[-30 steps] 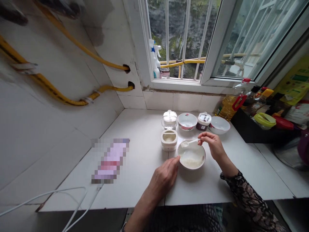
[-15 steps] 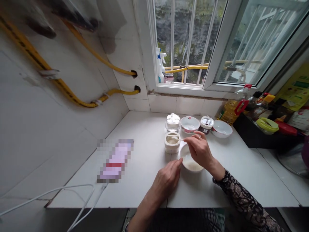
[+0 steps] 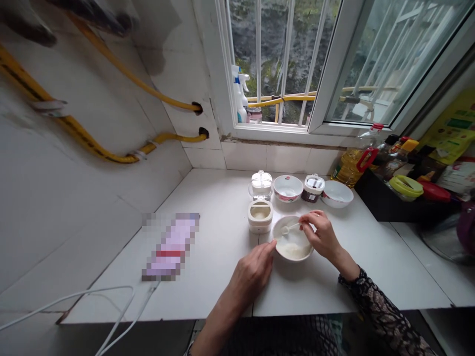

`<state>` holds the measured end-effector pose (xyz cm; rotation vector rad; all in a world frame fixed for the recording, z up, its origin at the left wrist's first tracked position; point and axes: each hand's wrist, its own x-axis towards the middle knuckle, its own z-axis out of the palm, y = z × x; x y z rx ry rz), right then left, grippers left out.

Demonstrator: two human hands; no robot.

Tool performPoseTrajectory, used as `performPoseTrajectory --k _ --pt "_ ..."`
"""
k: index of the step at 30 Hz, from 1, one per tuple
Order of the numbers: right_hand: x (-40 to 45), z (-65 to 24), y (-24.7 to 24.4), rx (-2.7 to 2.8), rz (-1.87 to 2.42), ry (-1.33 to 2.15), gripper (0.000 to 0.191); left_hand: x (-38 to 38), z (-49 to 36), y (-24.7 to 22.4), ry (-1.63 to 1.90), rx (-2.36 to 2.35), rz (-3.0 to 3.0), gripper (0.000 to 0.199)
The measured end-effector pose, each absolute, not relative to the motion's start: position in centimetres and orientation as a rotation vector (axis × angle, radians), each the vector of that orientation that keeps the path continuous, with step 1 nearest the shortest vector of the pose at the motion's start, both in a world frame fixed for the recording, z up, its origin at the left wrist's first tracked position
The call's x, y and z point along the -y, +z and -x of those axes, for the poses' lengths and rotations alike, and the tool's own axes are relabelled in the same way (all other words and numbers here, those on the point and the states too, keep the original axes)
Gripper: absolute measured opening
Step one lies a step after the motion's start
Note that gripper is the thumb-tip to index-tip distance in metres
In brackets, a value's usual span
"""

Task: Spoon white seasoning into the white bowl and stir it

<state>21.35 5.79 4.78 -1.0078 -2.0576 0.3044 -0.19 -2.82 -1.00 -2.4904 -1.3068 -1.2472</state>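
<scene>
My right hand (image 3: 319,232) pinches the thin handle of a small white spoon (image 3: 285,230), whose head is over the inside of a white bowl (image 3: 276,249). Pale powder or grains (image 3: 296,250) lie in the bottom of that bowl; which of the two I cannot tell. At the bowl's left rim, my left hand (image 3: 256,267) has its fingers together and grips the edge. Just behind it stands an uncovered cream jar (image 3: 260,226) with pale contents and a bar across its mouth.
Along the back are a clear-lidded white jar (image 3: 261,184), a floral bowl (image 3: 288,189), a dark-bodied jar (image 3: 312,188) and another bowl (image 3: 337,194). An oil bottle (image 3: 351,163) and a black seasoning rack (image 3: 382,198) stand right. A blurred-out phone (image 3: 172,247) with a cable lies left.
My right hand has brought the spoon from over the cream jar to over the bowl, moving right and toward me. My left hand stays at the bowl's rim. The view has shifted slightly.
</scene>
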Motion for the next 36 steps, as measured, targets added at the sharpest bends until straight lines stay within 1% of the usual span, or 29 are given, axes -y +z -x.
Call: performPoseTrajectory --k 4,8,15,36 --pt "-5.3 -20.7 4.6 2.100 0.963 0.428 0.017 2.8 0.2 -0.8 -1.253 1.311 2.490 0.038" --pt "-4.8 -20.4 4.6 1.981 1.042 0.606 0.020 2.9 0.2 -0.8 -1.251 1.321 2.489 0.041" --pt "-4.9 -20.7 4.9 1.648 1.138 0.967 0.013 2.9 0.3 -0.9 -1.239 1.331 2.506 0.040" --pt "-6.1 -21.4 5.5 1.266 1.112 1.204 0.009 3.0 0.2 -0.7 -1.240 1.321 2.486 0.039"
